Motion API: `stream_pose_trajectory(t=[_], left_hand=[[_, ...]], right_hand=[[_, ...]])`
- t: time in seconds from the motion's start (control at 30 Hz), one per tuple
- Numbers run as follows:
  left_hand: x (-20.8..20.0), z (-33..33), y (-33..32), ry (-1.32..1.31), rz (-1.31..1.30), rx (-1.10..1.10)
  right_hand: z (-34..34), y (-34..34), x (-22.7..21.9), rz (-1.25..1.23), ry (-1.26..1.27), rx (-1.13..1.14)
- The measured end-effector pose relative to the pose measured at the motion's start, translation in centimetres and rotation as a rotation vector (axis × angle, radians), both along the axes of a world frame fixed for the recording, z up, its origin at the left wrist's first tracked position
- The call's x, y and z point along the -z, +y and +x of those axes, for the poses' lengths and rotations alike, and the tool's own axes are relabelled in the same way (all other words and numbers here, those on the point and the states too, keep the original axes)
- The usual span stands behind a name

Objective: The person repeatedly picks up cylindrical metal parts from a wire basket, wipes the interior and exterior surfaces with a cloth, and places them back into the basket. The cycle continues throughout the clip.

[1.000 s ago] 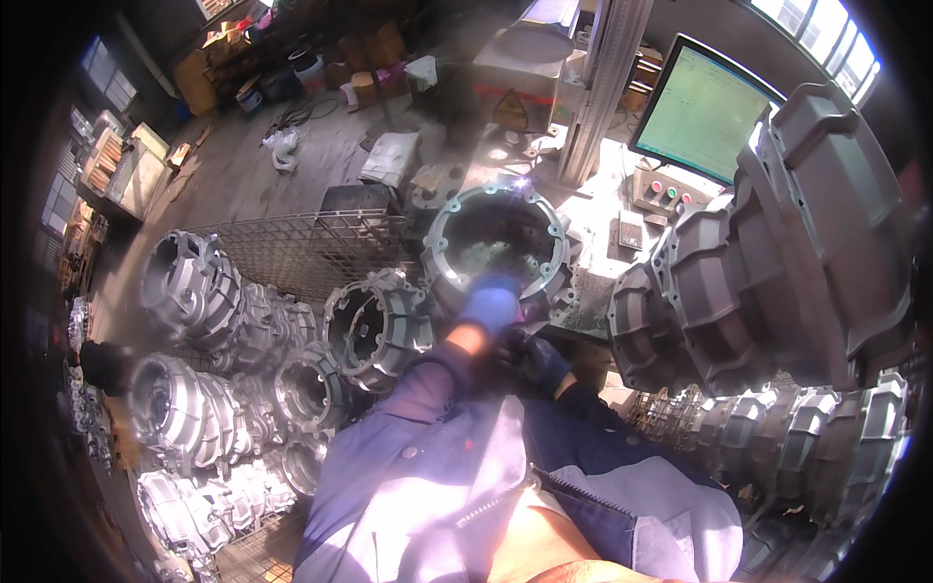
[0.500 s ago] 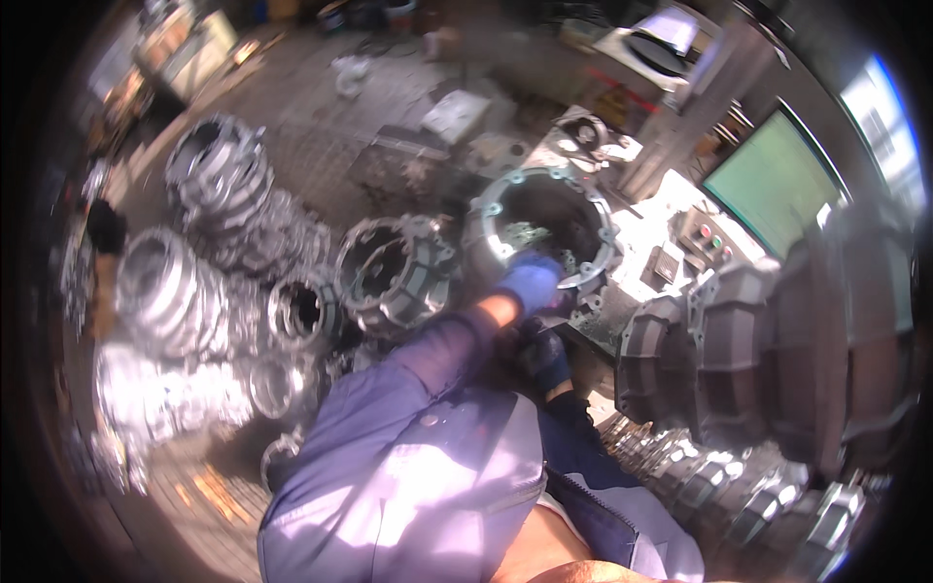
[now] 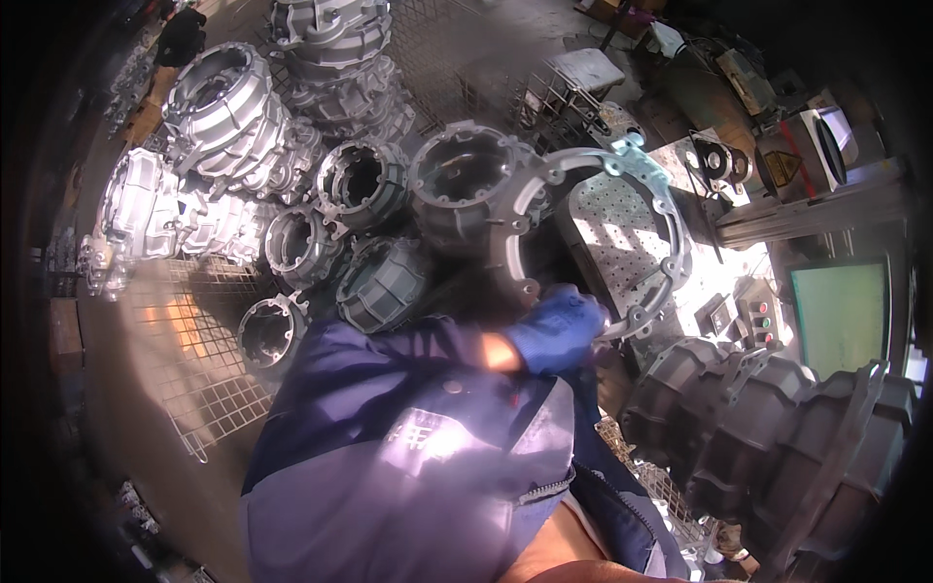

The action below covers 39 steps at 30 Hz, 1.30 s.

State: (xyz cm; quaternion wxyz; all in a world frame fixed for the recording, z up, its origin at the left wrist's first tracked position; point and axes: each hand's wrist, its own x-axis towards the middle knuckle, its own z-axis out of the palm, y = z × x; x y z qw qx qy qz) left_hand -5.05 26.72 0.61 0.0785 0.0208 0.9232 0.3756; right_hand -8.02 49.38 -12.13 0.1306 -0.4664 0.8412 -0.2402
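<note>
A round cast-metal housing (image 3: 515,257) with a bolt-holed flange stands tilted in front of me, its wide opening showing a perforated plate beyond. My left hand (image 3: 559,330), in a blue glove, is closed on the near edge of its rim. Most of my right hand is hidden behind the left glove and sleeve; only a dark patch shows beside the left glove, and its fingers cannot be made out. Just left of the held housing, another round housing (image 3: 465,175) stands with its opening up.
Several more housings (image 3: 364,185) crowd the left side, some in tall stacks (image 3: 335,68). Wire mesh (image 3: 209,360) lies at lower left. Dark housings (image 3: 768,428) lie in a row at right, near a button box (image 3: 758,311) and a greenish panel (image 3: 841,321). The perforated plate (image 3: 617,228) is sunlit.
My view has swung rightward. The housing at my left hand now appears farther right and tilted, with the plate visible through it. The right glove, partly visible earlier, is now mostly hidden.
</note>
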Motion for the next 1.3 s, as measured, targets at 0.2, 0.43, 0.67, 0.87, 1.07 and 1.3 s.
stream_pose_trajectory(t=[0.2,0.43,0.67,0.87,1.07,1.3], left_hand=[[1.4,3.6,-3.1,-0.049,-0.057,-0.082],[2.5,4.4,-7.0,0.028,-0.121,-0.481],[5.7,-1.1,-15.7,-0.124,-0.141,-0.693],[12.0,-5.2,-18.2,-0.062,-0.114,-0.770],[12.3,-4.9,-17.9,0.031,-0.166,-0.781],[12.6,0.4,-18.7,0.487,-0.437,-1.000]], right_hand=[[1.6,-4.7,-0.4,-0.117,-0.335,-0.049],[1.8,-11.7,-0.3,-0.265,-0.508,-0.190],[-5.2,-19.3,5.4,-0.328,-0.980,-0.241],[-10.9,-21.4,17.7,0.253,-0.176,-0.044],[-11.1,-25.9,17.5,0.385,-0.275,0.226],[-5.2,-27.1,1.8,-0.215,-0.026,0.236]])
